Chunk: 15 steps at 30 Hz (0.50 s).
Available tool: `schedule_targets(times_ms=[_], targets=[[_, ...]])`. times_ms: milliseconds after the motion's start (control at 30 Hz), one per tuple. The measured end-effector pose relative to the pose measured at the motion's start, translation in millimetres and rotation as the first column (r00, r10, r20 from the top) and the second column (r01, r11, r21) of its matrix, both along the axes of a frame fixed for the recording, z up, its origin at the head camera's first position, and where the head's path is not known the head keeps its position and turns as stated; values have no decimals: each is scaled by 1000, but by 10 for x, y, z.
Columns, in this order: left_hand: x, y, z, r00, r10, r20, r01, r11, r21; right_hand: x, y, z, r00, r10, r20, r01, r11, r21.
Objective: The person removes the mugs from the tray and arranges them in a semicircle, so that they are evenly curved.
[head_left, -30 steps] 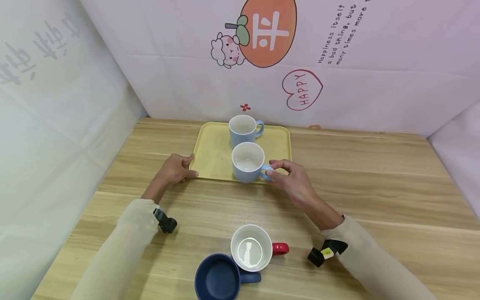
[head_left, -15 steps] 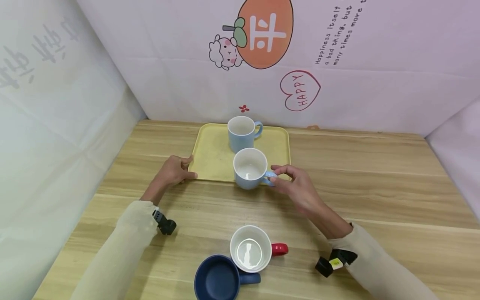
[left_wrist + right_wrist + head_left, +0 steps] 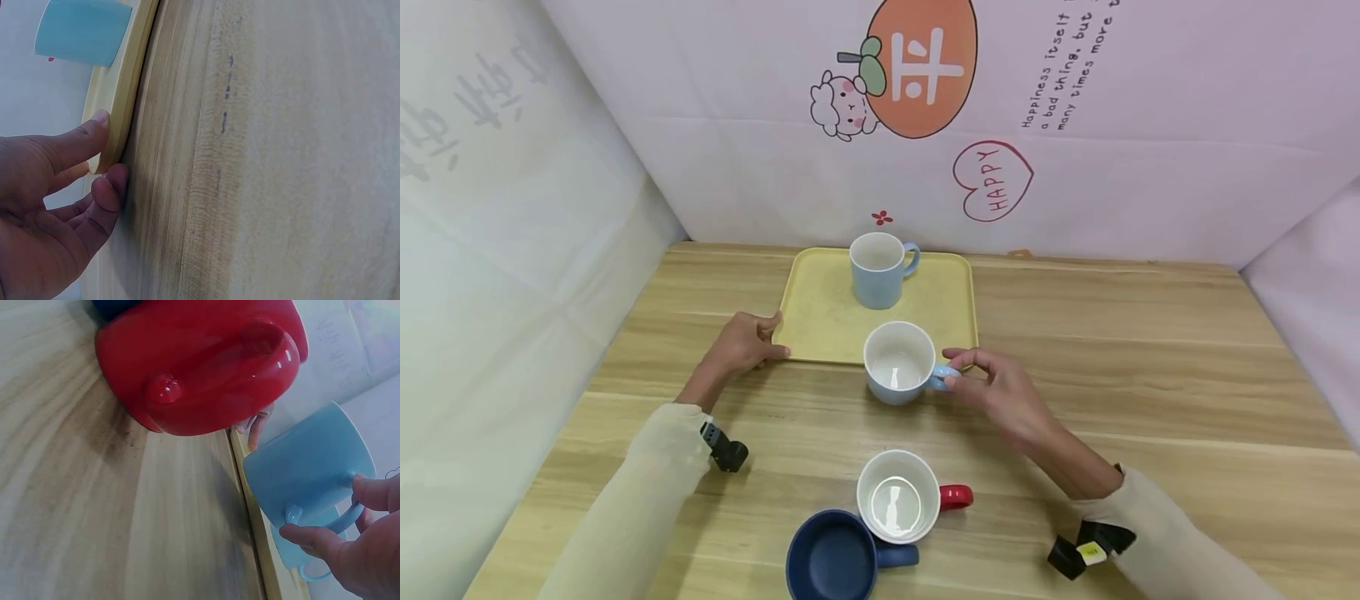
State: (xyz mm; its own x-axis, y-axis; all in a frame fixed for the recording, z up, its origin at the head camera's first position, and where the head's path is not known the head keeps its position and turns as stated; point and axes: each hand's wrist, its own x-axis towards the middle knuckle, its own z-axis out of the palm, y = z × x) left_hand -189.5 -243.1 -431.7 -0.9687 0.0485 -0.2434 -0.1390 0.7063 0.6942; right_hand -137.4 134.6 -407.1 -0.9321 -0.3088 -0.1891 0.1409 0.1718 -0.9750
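Note:
My right hand [image 3: 1011, 398] pinches the handle of a light blue mug [image 3: 898, 367] between thumb and fingers. In the right wrist view this mug [image 3: 309, 465] is held off the table, across the near edge of a yellow tray [image 3: 820, 321]. A second light blue mug [image 3: 877, 279] stands upright toward the back of that tray. My left hand [image 3: 741, 343] grips the tray's near left corner. The left wrist view has the thumb on the tray's rim [image 3: 119, 125], with the other fingers curled at its corner.
Closer to me stand a red mug with a white inside [image 3: 898, 496] and a dark blue mug [image 3: 832, 557], side by side, handles to the right. The wooden table [image 3: 1112, 358] meets a printed cloth wall [image 3: 1120, 192] at the back and a white cloth at left.
My right hand has drawn the light blue mug toward me, from over the tray to beyond its near edge. The left hand keeps its grip on the tray corner.

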Motion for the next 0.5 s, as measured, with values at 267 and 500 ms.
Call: schedule_targets(times_ms=[267,500], targets=[[17,1,-7,1000,-2,4,2,1000,5,62,61,-62,1000,30,-7,-30,999,26],[6,-1,-12,1000,1,-2,-1,1000,12,128,95,-63,999,52,3,-52,999,8]])
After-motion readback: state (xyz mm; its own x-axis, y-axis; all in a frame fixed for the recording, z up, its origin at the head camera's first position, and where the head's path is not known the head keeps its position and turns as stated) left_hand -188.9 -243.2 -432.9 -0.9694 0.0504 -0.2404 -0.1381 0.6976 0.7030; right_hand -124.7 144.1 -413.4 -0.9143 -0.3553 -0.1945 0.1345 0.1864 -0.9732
